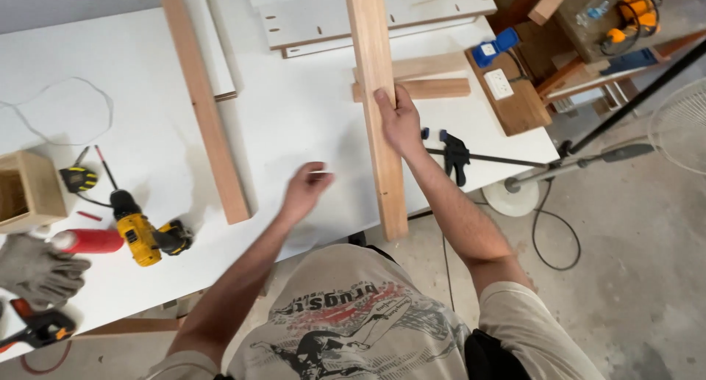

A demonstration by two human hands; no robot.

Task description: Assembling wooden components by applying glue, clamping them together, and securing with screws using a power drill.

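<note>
My right hand (401,123) is clamped around the edge of a long wooden plank (376,101), fingers wrapped over its right side and thumb pressed on the face. The plank runs away from me across the white workbench (294,123) and its near end juts past the bench edge, just inside my right forearm. Beyond my right hand, two short timber offcuts (434,79) lie crosswise under the plank.

My left hand (305,189) hovers over the bare bench top, a little left of the plank and apart from it. It's blurred, fingers loosely curled; something thin and pale shows at the fingertips, but I can't tell whether I'm actually gripping anything.

Further left of that hand, a second long board (206,108) lies flat on the bench, roughly parallel to the one I'm holding. Well out to my left sits a yellow cordless drill (143,233), with a red cylinder (88,241) touching its near side, a grey work glove (37,270) beside that, and a yellow tape measure (78,178) just beyond the drill. A small open wooden box (29,192) stands at the far left edge.

To the right of my right wrist, a black bar clamp (456,156) grips the bench edge, its bar pointing right. Beyond it, a wooden board carrying a white power socket (499,84) and a blue plug (494,48) rests on the bench corner.
</note>
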